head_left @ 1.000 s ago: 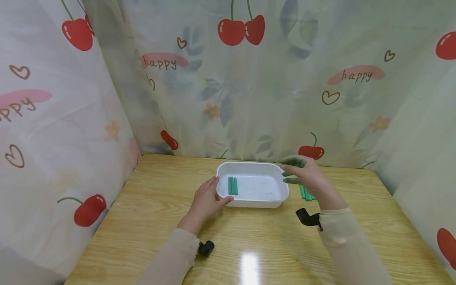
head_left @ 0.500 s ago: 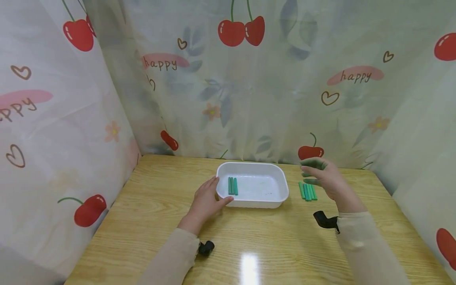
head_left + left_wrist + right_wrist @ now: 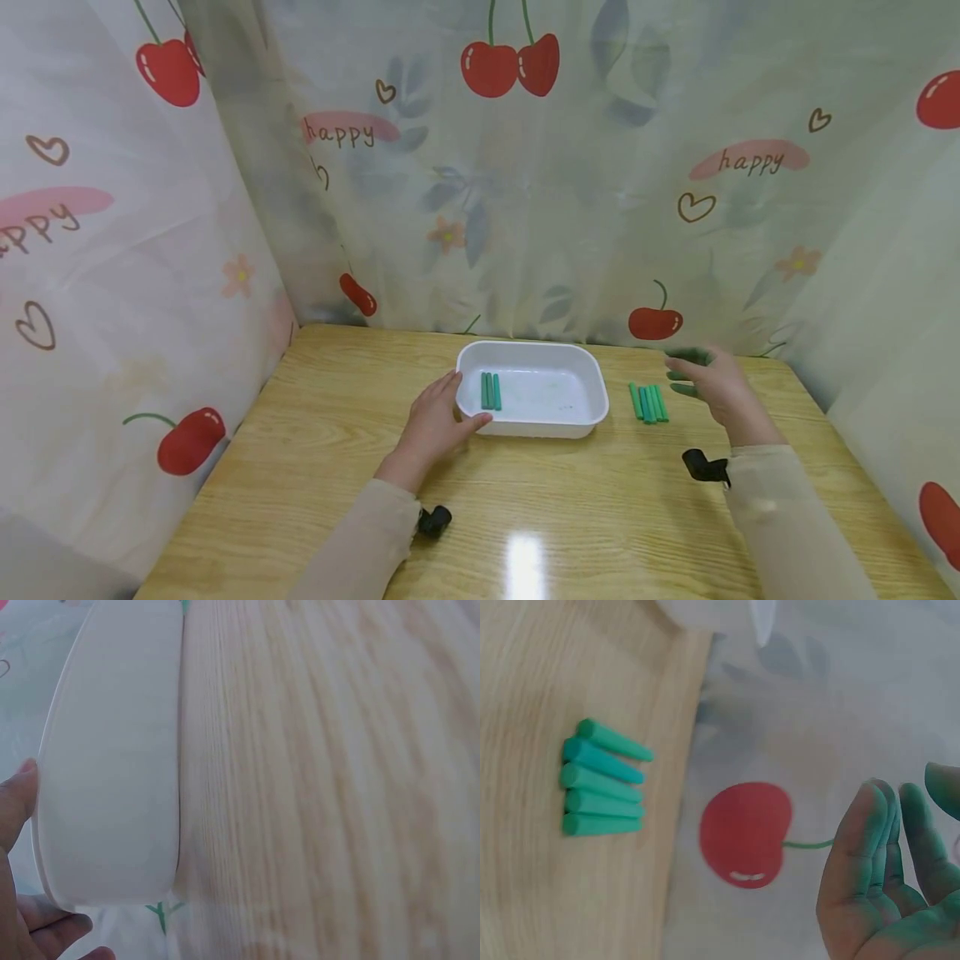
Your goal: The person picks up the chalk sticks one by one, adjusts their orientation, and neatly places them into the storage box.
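A white plastic tray (image 3: 547, 429) stands on the table, with 3 green chalk sticks (image 3: 491, 392) side by side at its left end. My left hand (image 3: 435, 421) holds the tray's near left corner, thumb on the front rim and fingers along the left end; the left wrist view shows the thumb (image 3: 19, 802) at the rim. To the right of the tray lies a row of several green chalk sticks (image 3: 648, 403), one of them more teal (image 3: 604, 759). My right hand (image 3: 720, 390) hovers beyond this row, fingers apart and empty, its palm (image 3: 900, 915) and fingers smeared green.
The wooden table (image 3: 547, 508) meets a cherry-printed curtain (image 3: 540, 208) along its back edge. More curtain hangs at the left and right sides. Small black wrist cameras (image 3: 433, 522) are strapped at both cuffs. Faint green specks mark the tray's floor.
My right hand has moved right, away from the tray's right end and past the chalk row, uncovering it. The left hand and the tray stay in place.
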The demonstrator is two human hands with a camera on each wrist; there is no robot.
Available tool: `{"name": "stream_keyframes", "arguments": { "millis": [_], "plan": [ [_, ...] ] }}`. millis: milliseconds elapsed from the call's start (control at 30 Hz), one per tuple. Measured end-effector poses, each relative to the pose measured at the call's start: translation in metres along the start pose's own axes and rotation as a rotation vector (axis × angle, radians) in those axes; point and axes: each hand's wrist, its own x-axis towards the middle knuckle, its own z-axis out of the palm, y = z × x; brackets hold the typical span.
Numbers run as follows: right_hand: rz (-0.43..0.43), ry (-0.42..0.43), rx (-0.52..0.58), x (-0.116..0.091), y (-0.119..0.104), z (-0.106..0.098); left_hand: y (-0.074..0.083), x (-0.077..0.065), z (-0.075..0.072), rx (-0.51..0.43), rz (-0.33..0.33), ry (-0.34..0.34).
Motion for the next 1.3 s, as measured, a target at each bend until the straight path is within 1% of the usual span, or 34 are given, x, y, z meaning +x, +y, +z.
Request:
{"name": "stream_keyframes", "arguments": {
  "millis": [133,333,567,733,800,967,1033,1300],
  "plan": [
    [0.043,0.002,0.015,0.007,0.013,-0.004,0.000,0.000,0.000,0.008,0.004,-0.004],
    [0.092,0.030,0.016,0.021,0.037,-0.008,0.000,0.000,-0.001,0.031,0.018,-0.008],
    [0.164,0.000,0.010,0.031,0.058,-0.012,-0.001,-0.001,-0.001,0.023,0.023,-0.006],
    [0.192,-0.019,-0.014,0.037,0.071,-0.011,-0.002,0.000,0.000,0.031,0.031,0.000],
    [0.204,-0.027,-0.006,0.040,0.076,-0.011,-0.003,0.000,0.000,0.030,0.035,0.002],
    [0.232,-0.046,0.015,0.046,0.085,-0.010,-0.002,0.000,-0.001,0.024,0.039,0.000],
    [0.242,-0.051,0.007,0.048,0.087,-0.009,-0.002,-0.001,-0.001,0.024,0.037,-0.003],
    [0.251,-0.064,0.001,0.054,0.091,-0.005,-0.001,0.000,-0.001,0.023,0.029,0.000]
  ]
}}
